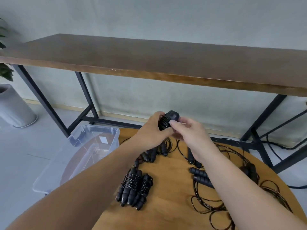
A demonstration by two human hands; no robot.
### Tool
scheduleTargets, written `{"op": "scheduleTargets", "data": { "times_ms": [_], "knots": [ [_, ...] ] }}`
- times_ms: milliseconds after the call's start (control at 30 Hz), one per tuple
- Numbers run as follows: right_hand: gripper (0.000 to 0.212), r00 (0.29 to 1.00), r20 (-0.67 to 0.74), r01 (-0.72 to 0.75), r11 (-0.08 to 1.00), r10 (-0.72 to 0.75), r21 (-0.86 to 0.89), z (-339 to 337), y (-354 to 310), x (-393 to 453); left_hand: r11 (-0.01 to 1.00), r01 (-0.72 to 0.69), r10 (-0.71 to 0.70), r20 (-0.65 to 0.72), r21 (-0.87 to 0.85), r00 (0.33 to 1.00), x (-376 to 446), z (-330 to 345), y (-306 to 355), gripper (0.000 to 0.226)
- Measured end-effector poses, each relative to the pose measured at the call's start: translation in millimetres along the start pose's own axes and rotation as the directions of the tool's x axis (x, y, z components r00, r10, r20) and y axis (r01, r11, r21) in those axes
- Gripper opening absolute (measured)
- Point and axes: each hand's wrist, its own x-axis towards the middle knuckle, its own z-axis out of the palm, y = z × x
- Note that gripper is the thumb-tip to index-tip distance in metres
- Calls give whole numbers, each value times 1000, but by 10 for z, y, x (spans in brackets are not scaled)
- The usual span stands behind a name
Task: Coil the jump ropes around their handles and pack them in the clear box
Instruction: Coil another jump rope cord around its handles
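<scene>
My left hand (152,130) grips a black jump rope bundle (167,121) held up above the round wooden table (167,193); thin cord is wound round its handles. My right hand (187,131) pinches the same bundle from the right, thumb on the coils. Below, coiled bundles (134,188) lie together on the table. Loose ropes with black handles (200,175) and tangled cord (214,206) spread over the right side. The clear box (79,156) stands on the floor to the left of the table, tilted against it.
A long brown bench-table (166,63) on black metal legs runs along the grey wall behind. A white plant pot (13,107) stands at the far left. More handles (154,153) lie under my hands. A black cable (279,146) trails on the floor at right.
</scene>
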Motion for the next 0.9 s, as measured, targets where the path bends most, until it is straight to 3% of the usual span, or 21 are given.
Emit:
{"op": "scheduleTargets", "data": {
  "times_ms": [133, 233, 333, 400, 567, 733, 900],
  "knots": [
    [29, 995, -73, -57, 996, 62, 69, 127, 198, 82, 970, 122, -120, 22, -211, 993, -31, -29, -269, 53],
    [17, 992, -49, -114, 993, 115, 15, 221, 480, 121, 935, 161, -160, 31, -314, 987, -99, 29, -479, 38],
    [16, 985, 31, -171, 984, 172, -45, 297, 762, 117, 884, 228, -216, 75, -408, 973, -158, 180, -692, 35],
    [27, 972, 63, -223, 973, 227, -60, 303, 933, 102, 851, 293, -283, 91, -435, 955, -184, 312, -843, 35],
    [29, 927, 30, -367, 922, 373, -126, 305, 1553, 105, 810, 448, -428, 141, -377, 893, -193, 656, -1254, 43],
    [7, 856, -22, -510, 838, 516, -193, 355, 2234, 13, 791, 585, -539, 251, -179, 804, -214, 1018, -1632, 40],
    [11, 807, 0, -581, 794, 590, -178, 370, 2660, 61, 741, 662, -603, 324, -110, 729, -255, 1320, -1830, 49]
  ]
}}
